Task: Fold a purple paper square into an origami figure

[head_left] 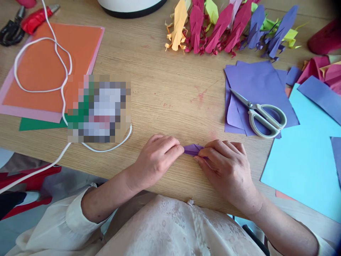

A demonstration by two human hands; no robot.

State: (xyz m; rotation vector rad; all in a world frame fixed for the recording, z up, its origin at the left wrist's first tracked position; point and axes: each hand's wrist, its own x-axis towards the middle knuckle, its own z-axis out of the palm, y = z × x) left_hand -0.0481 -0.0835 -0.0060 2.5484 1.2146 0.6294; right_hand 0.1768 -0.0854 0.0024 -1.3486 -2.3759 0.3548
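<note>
A small folded piece of purple paper [192, 149] lies between my two hands, close to the table's front edge. My left hand [159, 160] pinches its left tip between thumb and fingers. At the other end, the fingers and thumb of my right hand [229, 167] are closed on the paper and cover part of it. Up and to the right, scissors [253, 106] with pale grey handles rest on a stack of purple sheets [255, 78].
Several folded paper insects [223, 26] stand along the back. Light blue paper [295, 167] lies at right. Orange paper [45, 67], a white cable [62, 85], a blurred-out device [103, 110] and red-handled pliers [34, 21] are at left. A white round base [131, 5] stands behind.
</note>
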